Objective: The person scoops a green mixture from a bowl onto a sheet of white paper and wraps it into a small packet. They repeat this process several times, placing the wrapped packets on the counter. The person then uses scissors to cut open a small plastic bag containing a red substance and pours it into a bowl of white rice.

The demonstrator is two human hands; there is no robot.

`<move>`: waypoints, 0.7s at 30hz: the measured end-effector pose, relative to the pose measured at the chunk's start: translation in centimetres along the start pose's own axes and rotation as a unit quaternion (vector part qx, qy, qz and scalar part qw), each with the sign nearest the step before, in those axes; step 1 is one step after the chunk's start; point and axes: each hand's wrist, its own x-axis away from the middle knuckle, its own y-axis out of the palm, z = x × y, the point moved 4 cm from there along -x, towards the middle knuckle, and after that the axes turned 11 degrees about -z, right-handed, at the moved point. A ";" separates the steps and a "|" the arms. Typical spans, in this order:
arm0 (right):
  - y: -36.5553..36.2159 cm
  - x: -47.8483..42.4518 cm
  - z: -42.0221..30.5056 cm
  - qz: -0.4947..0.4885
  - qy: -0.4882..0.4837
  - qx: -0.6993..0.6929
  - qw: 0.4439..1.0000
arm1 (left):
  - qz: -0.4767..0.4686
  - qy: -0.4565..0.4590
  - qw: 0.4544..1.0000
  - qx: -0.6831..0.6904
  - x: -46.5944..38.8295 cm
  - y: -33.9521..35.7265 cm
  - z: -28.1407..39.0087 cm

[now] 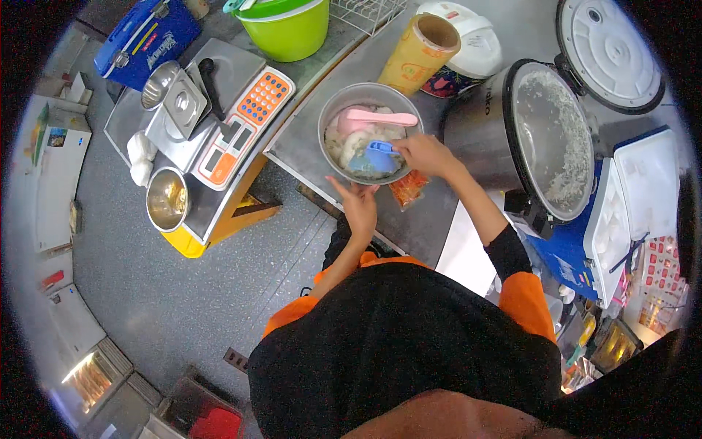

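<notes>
A round metal pot (324,131) with pale cooked rice inside stands before me at the counter's edge. My right hand (425,156) grips the handle of a blue plastic scoop (375,156), whose bowl is down in the rice. Beside it in the pot lies a pink plastic rice paddle (381,117). My left hand (359,206) is at the pot's near side with its thumb and fingers spread; whether it bears any of the pot's weight is hard to tell. A clear packet of reddish-orange food (408,187) lies partly under the pot's right side.
At right stands a large open rice cooker (477,131) with rice stuck to its inner wall. Behind the pot are a yellow cardboard-cored roll (411,60) and a white-lidded container (477,49). An orange-and-white digital scale (241,131), a steel bowl (167,200) and a green tub (288,30) stand left.
</notes>
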 end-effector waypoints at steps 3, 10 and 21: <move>0.2 -1.2 1.7 -0.033 -0.089 -0.050 0.994 | 0.013 0.077 0.994 -0.074 -0.4 0.2 -0.6; -0.1 -1.5 4.5 -0.143 0.028 -0.337 0.930 | -0.009 0.056 0.998 -0.036 0.3 0.1 0.1; 3.6 15.7 1.8 0.049 0.009 -0.804 0.593 | -0.121 -0.039 0.990 -0.060 3.7 2.0 -8.9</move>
